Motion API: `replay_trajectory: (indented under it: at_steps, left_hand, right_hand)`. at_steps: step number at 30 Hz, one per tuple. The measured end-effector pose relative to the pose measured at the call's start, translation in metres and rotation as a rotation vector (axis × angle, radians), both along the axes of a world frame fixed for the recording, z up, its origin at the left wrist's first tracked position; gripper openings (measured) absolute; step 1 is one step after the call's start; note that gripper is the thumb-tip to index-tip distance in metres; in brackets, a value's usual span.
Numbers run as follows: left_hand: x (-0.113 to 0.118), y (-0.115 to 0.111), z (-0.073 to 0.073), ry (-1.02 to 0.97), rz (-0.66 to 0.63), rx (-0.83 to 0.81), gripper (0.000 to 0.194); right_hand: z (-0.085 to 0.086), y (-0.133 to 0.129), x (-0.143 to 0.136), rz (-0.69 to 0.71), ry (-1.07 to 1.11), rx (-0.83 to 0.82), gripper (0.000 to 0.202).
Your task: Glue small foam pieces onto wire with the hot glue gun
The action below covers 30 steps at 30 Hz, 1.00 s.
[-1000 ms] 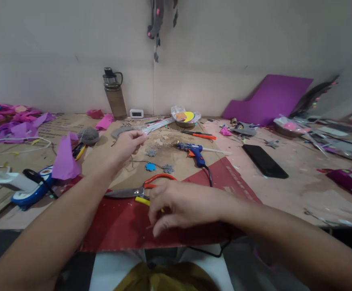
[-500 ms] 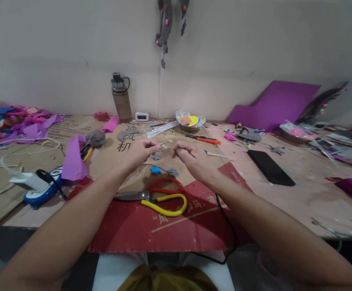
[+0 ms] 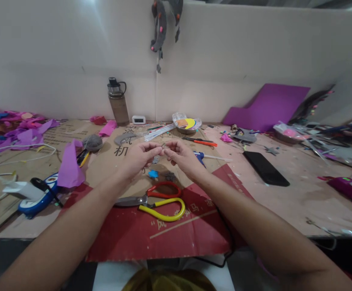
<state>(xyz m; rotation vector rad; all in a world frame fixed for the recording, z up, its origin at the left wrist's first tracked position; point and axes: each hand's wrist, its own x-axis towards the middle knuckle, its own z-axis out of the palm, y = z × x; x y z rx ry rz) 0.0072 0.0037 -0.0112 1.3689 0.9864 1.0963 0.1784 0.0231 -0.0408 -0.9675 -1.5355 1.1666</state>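
Note:
My left hand (image 3: pixel 144 157) and my right hand (image 3: pixel 180 157) meet fingertip to fingertip above the cardboard. Both are closed in a pinch, and what lies between the fingers is too small to make out. Just below them rest a blue star (image 3: pixel 153 173) and a small grey piece (image 3: pixel 169 176), partly in shadow. Nearer to me lies a pair of scissors (image 3: pixel 160 190) with one red and one yellow handle, blades pointing left. Beside my right wrist is a blue glue gun (image 3: pixel 199 157), largely covered, with a pale stick at its end.
A red cardboard sheet (image 3: pixel 164 242) covers the front edge. On the right lie a black phone (image 3: pixel 266 168) and a purple sheet (image 3: pixel 269 107). A bottle (image 3: pixel 118 105), a ball of grey yarn (image 3: pixel 92 142) and a power strip (image 3: pixel 38 202) with cables stand left. A bowl (image 3: pixel 188 130) sits behind.
My hands have come together from a small gap, so the fingertips now meet. The glue gun's blue body shows more beside my right wrist. The view has tilted slightly.

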Motion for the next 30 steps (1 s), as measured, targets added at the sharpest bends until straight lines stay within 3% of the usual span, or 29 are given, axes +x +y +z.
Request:
replay_trajectory:
  at_steps: [7,15,18,22,25,27,30]
  left_hand:
    - [0.005,-0.002,-0.003,0.068,0.049,0.050,0.030]
    - [0.005,0.000,-0.007,0.168,0.099,0.112,0.027]
    - [0.005,0.000,-0.006,0.192,0.008,0.067,0.025]
    - [0.000,0.003,0.000,0.068,-0.121,-0.048,0.031]
    - [-0.013,0.012,0.003,0.079,0.026,-0.047,0.031]
    - [-0.022,0.021,-0.001,0.297,0.182,0.033,0.031]
    - [-0.029,0.032,-0.016,0.608,0.279,0.178,0.025]
  right_hand:
    - [-0.005,-0.003,-0.007,0.024,0.031,-0.031,0.027]
    - [-0.011,-0.003,-0.008,0.033,-0.017,0.053,0.024]
    - [-0.009,-0.006,-0.009,0.014,-0.026,0.058,0.025]
    - [0.002,-0.010,-0.009,0.032,-0.016,0.049,0.025]
    - [0.011,-0.009,0.000,-0.018,-0.035,0.041,0.027]
    - [0.014,-0.008,0.014,-0.089,-0.132,0.089,0.023]
    - [0.012,-0.008,0.045,-0.254,-0.421,0.198,0.020]
